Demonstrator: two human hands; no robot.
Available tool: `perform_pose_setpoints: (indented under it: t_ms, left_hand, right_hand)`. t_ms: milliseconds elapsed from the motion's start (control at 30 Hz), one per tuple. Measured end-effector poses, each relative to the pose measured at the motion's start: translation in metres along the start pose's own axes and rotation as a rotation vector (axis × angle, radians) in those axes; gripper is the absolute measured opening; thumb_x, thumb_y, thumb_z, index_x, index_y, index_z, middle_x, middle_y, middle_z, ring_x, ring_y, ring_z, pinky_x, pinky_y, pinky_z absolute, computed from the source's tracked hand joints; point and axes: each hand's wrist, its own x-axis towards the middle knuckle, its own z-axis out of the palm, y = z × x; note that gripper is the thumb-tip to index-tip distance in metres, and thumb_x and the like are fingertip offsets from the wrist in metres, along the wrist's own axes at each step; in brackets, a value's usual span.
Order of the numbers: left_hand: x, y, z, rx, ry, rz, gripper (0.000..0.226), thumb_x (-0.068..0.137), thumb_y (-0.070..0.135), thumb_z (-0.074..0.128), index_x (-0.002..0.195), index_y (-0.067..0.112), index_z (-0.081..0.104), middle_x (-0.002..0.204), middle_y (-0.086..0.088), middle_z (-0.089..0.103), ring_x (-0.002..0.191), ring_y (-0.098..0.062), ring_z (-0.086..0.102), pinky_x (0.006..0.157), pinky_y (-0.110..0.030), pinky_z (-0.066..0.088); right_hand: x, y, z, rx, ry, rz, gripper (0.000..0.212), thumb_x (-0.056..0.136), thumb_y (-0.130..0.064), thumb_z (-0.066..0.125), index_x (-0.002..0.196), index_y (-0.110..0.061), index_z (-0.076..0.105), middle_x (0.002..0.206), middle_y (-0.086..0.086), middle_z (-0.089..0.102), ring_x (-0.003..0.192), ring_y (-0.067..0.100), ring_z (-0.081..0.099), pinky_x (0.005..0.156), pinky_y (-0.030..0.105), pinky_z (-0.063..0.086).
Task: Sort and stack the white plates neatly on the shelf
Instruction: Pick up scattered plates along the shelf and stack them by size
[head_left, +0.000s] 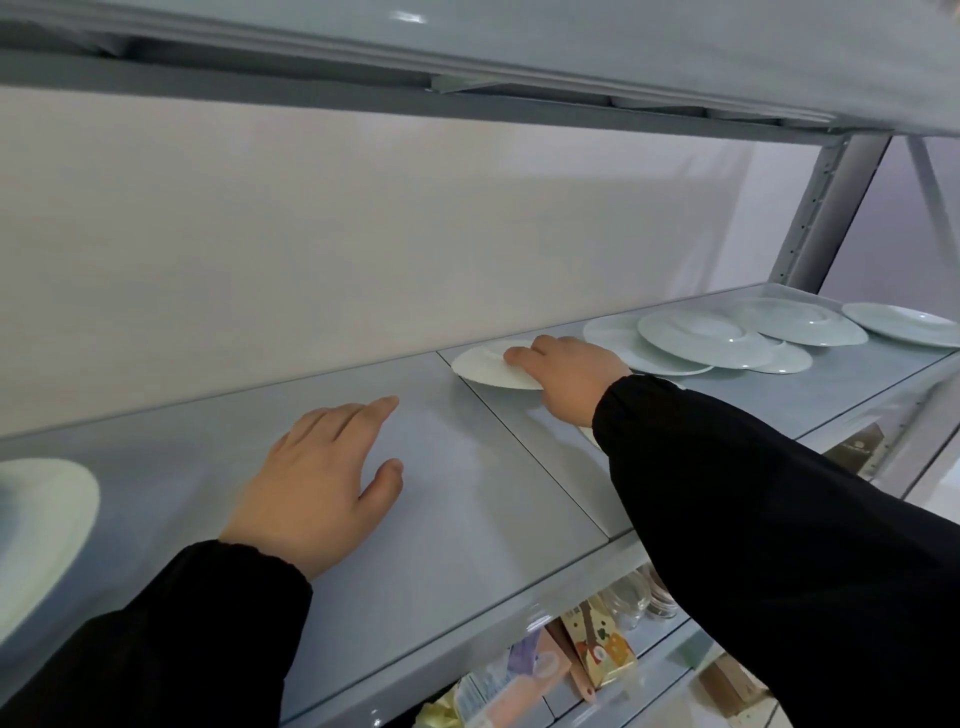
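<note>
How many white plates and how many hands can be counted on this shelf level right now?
White plates: 7. One at the left edge, one gripped by the right hand at, and five at the right end.
Hands: 2. The left hand lies flat on the shelf.
Total: 9

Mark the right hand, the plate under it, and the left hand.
Right hand (566, 379): head view, back of hand.
Plate (483, 370): head view, bare left rim.
Left hand (317, 483): head view, back of hand.
</note>
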Motion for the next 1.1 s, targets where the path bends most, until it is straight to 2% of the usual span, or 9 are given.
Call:
perform_pose_setpoints:
  t_ms: [200, 300, 400, 533, 667, 767, 867, 1000, 1100]
  left_hand:
    - [-0.003, 0.002, -0.008, -0.020, 0.113, 0.011, 0.063, 0.086, 0.047, 0.038, 0.141, 0.019, 0.047, 0.126, -0.003, 0.060, 0.119, -0.024, 0.048, 0.100, -0.039, 0.041]
    - [-0.003, 0.002, -0.010, -0.021, 0.141, 0.015, 0.062, 0.086, 0.046, 0.039, 0.141, 0.018, 0.048, 0.126, -0.004, 0.059, 0.119, -0.024, 0.046, 0.101, -0.038, 0.039]
    - [-0.003, 0.003, -0.011, -0.048, 0.177, -0.004, 0.061, 0.087, 0.045, 0.040, 0.140, 0.018, 0.048, 0.128, -0.004, 0.058, 0.122, -0.024, 0.044, 0.104, -0.036, 0.036]
    - [-0.005, 0.004, -0.012, -0.079, 0.189, -0.012, 0.059, 0.087, 0.044, 0.041, 0.141, 0.021, 0.047, 0.131, 0.000, 0.056, 0.124, -0.018, 0.040, 0.106, -0.027, 0.029]
    - [-0.004, 0.004, -0.010, -0.100, 0.166, -0.030, 0.061, 0.086, 0.048, 0.039, 0.142, 0.024, 0.046, 0.134, 0.002, 0.055, 0.127, -0.018, 0.039, 0.107, -0.029, 0.029]
    - [-0.004, 0.006, -0.010, -0.110, 0.160, -0.035, 0.063, 0.085, 0.049, 0.038, 0.142, 0.023, 0.046, 0.131, 0.001, 0.056, 0.126, -0.018, 0.039, 0.107, -0.031, 0.031]
    - [-0.005, 0.005, -0.008, -0.089, 0.137, -0.026, 0.063, 0.085, 0.049, 0.037, 0.142, 0.022, 0.046, 0.130, 0.001, 0.056, 0.124, -0.018, 0.040, 0.106, -0.032, 0.031]
    - [-0.003, 0.003, -0.005, -0.093, 0.113, -0.008, 0.064, 0.085, 0.050, 0.036, 0.141, 0.022, 0.046, 0.130, 0.000, 0.056, 0.124, -0.020, 0.041, 0.106, -0.032, 0.032]
    - [-0.003, 0.002, -0.004, -0.091, 0.098, -0.006, 0.064, 0.085, 0.051, 0.036, 0.142, 0.024, 0.046, 0.132, 0.001, 0.055, 0.126, -0.019, 0.039, 0.107, -0.031, 0.031]
  right_hand:
    - [-0.016, -0.024, -0.015, 0.305, 0.227, 0.059, 0.065, 0.091, -0.002, 0.038, 0.147, -0.033, 0.034, 0.134, 0.002, 0.053, 0.103, 0.031, 0.056, 0.077, 0.037, 0.048]
    - [-0.031, -0.039, -0.023, 0.694, 0.449, 0.199, 0.051, 0.096, -0.007, 0.039, 0.144, -0.024, 0.041, 0.114, 0.004, 0.060, 0.096, 0.026, 0.057, 0.074, 0.031, 0.042]
    - [-0.043, -0.065, -0.021, 1.106, 0.524, 0.366, 0.044, 0.094, -0.007, 0.043, 0.136, -0.020, 0.047, 0.104, -0.007, 0.059, 0.091, 0.013, 0.056, 0.072, 0.021, 0.043]
    - [-0.047, -0.085, -0.007, 1.392, 0.478, 0.522, 0.039, 0.087, -0.006, 0.046, 0.117, -0.029, 0.053, 0.105, -0.015, 0.061, 0.100, 0.011, 0.060, 0.088, 0.040, 0.054]
    - [-0.046, -0.083, -0.002, 1.400, 0.332, 0.506, 0.061, 0.088, -0.005, 0.045, 0.142, -0.034, 0.040, 0.122, -0.020, 0.057, 0.111, 0.006, 0.057, 0.099, 0.043, 0.050]
    - [-0.046, -0.084, 0.000, 1.334, 0.254, 0.473, 0.068, 0.091, -0.005, 0.043, 0.152, -0.029, 0.028, 0.143, -0.013, 0.044, 0.127, 0.009, 0.045, 0.106, 0.021, 0.035]
    - [-0.047, -0.084, 0.001, 1.262, 0.202, 0.431, 0.065, 0.093, 0.000, 0.038, 0.151, -0.028, 0.032, 0.140, -0.012, 0.043, 0.120, 0.004, 0.040, 0.092, 0.006, 0.026]
    - [-0.043, -0.083, 0.013, 1.045, 0.197, 0.356, 0.066, 0.087, 0.011, 0.032, 0.142, -0.022, 0.050, 0.158, 0.004, 0.029, 0.146, 0.014, 0.024, 0.105, 0.007, 0.013]
    - [-0.042, -0.084, 0.018, 0.957, 0.193, 0.294, 0.062, 0.084, 0.016, 0.033, 0.127, -0.017, 0.064, 0.150, 0.006, 0.044, 0.141, 0.018, 0.035, 0.103, 0.002, 0.013]
